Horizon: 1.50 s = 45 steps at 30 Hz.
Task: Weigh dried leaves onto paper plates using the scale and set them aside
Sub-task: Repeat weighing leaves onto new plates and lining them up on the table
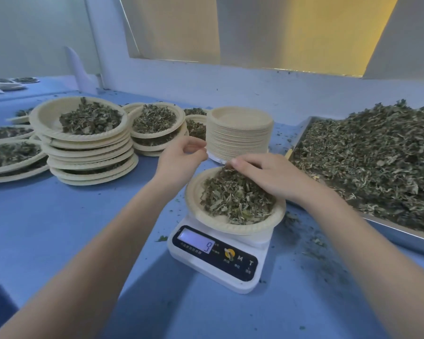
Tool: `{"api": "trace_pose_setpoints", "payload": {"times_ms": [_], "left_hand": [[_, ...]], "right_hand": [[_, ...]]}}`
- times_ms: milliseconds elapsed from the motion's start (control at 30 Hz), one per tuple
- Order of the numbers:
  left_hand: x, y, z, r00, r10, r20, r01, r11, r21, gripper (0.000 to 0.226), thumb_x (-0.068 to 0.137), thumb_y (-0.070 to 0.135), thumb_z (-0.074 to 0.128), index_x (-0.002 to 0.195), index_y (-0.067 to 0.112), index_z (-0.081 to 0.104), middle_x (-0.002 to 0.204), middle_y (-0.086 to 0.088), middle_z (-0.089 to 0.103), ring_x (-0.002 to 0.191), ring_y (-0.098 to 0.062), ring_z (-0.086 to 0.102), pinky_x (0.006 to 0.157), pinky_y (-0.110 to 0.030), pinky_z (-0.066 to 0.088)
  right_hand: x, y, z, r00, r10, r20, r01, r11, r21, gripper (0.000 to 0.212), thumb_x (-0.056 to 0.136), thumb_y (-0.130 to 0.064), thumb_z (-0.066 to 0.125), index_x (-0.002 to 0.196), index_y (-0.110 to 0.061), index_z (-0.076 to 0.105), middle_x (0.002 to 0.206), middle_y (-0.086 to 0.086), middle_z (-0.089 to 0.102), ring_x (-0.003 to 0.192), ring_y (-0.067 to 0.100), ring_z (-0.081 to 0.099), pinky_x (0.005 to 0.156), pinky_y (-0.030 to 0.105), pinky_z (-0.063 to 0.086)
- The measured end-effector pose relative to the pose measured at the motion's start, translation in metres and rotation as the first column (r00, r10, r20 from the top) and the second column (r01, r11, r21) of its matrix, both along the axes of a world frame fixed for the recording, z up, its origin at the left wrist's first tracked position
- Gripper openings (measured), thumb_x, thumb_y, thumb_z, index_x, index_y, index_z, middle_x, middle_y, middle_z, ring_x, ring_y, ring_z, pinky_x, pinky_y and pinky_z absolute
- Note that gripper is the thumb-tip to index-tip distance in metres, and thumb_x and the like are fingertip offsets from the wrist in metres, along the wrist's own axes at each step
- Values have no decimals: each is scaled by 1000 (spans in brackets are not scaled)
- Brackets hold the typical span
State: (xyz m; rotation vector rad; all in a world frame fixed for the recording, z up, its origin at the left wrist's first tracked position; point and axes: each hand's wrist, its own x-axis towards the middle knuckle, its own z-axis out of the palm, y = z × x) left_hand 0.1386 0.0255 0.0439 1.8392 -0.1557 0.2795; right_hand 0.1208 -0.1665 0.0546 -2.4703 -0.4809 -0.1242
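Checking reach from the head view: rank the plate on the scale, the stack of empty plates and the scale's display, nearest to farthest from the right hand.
1. Plate on the scale, directly under the right hand.
2. Stack of empty plates, just behind.
3. Scale's display, front-left, farthest.

Blue tabletop [59,228] w/ white wall [230,81], window [255,28] behind.

Blue-topped workbench against a pale wall

The table [59,228] meets a white wall [230,84] — above it a window [255,30] glows warm yellow behind pale panels.
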Motion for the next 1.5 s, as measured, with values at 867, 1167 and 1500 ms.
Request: {"api": "trace_pose_setpoints", "payload": {"times_ms": [867, 1167, 1500], "left_hand": [[-11, 4, -15, 997, 22, 74, -11, 988, -155, 15, 89, 19, 58, 99, 27, 66, 97, 10, 66, 89, -7, 60, 78, -24, 43], [-13, -4, -22, 997, -27, 74, 35, 994, -105, 17, 87, 15, 60, 100, 24, 67, 105, 1, 67, 96, -9, 61, 81, -24, 44], [-14, -2, -25, 995, -62, 75, 70, 992, -109, 16, 80, 17, 65, 90, 29, 68, 94, 5, 67, 85, -4, 61, 77, -21, 44]], "right_hand": [[-6, -2, 40, 928, -177, 327, 146, 982, 119, 8, 85, -24, 68, 89, -31, 70, 70, -27, 53, 55, -14, 49, 52, 2, 34], [4, -56, 34, 840, -509, 187, 528, 687, -500, 30, 88, -53, 57, 109, -35, 67, 116, 4, 64, 108, 28, 55, 79, 38, 49], [4, -24, 32, 978, -197, 65, 205, 965, -164, 32, 87, -59, 53, 109, -39, 66, 95, -11, 62, 83, 5, 54, 61, 14, 35]]}}
